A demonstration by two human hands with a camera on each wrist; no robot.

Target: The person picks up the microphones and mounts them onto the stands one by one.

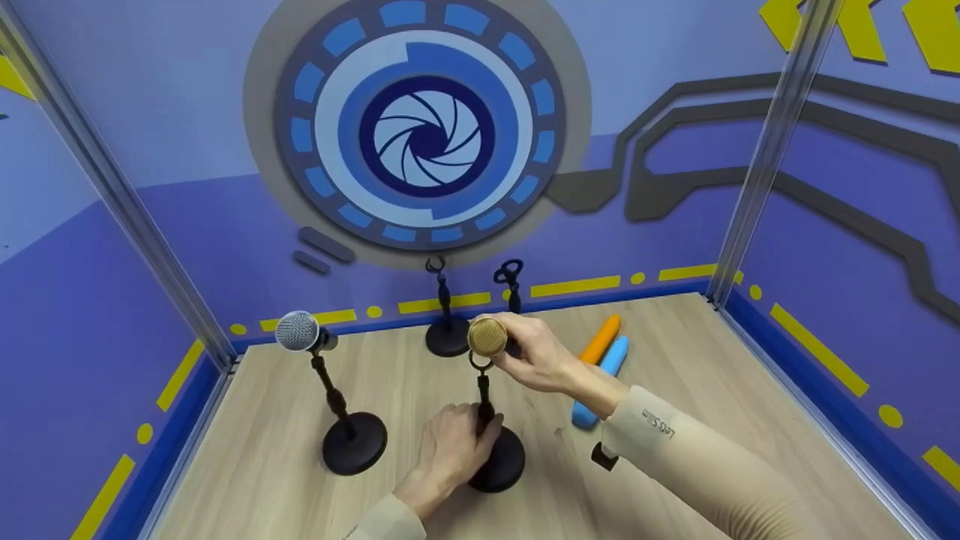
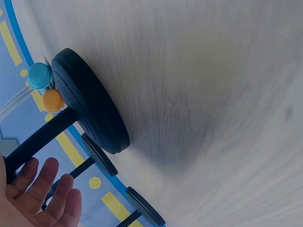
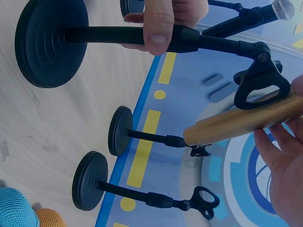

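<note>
My right hand (image 1: 536, 352) holds a gold microphone (image 1: 487, 337) over a black desk microphone stand (image 1: 504, 463), its mesh head toward the head camera. In the right wrist view, the microphone's gold body (image 3: 222, 125) slants along the stand's clip (image 3: 259, 84) and overlaps its ring, with fingers on the body near the right edge. Lower down, my left hand (image 1: 450, 444) grips this stand's pole; its thumb lies across the pole in the right wrist view. The stand's round base appears tilted edge-on in the left wrist view.
To the left, a silver-headed microphone (image 1: 298, 331) sits in another stand (image 1: 355, 444). Two stands with bare clips, one left (image 1: 448, 337) and one right (image 1: 514, 298), are near the back wall. Orange (image 1: 600, 339) and blue (image 1: 613, 360) microphones lie right, partly behind my right forearm.
</note>
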